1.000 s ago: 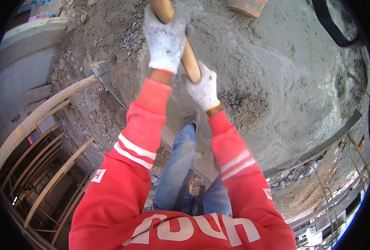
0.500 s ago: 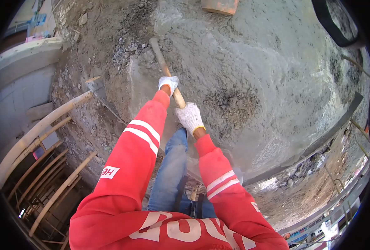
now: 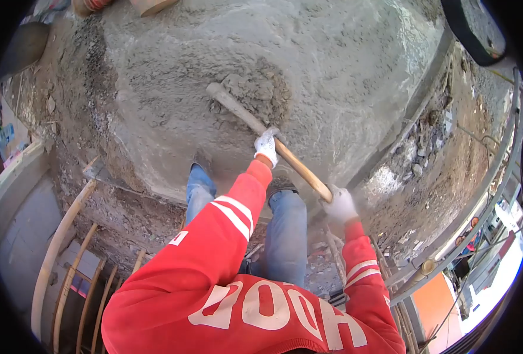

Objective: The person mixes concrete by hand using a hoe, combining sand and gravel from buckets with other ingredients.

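Observation:
Both of my hands, in white work gloves, grip a long wooden tool handle (image 3: 300, 167) that slants from the wet concrete down to the right. My left hand (image 3: 266, 146) wraps around its middle. My right hand (image 3: 341, 205) is closed at its near end and slightly blurred. The handle's far end is coated in grey cement and meets a rough mound of concrete (image 3: 261, 88). Whatever head the tool has is hidden there. Around it spreads the wet grey concrete (image 3: 344, 76).
My boots stand at the concrete's near edge. A straight form edge (image 3: 400, 130) borders it on the right, with rubble (image 3: 420, 147) beyond. Bent poles (image 3: 61, 248) rise at lower left. A container (image 3: 151, 6) shows at the top, and a curved rail (image 3: 474, 218) runs at right.
My view has turned to the right. The handle now slants more sideways, my hands are farther apart along it, and my right hand has moved to its near end.

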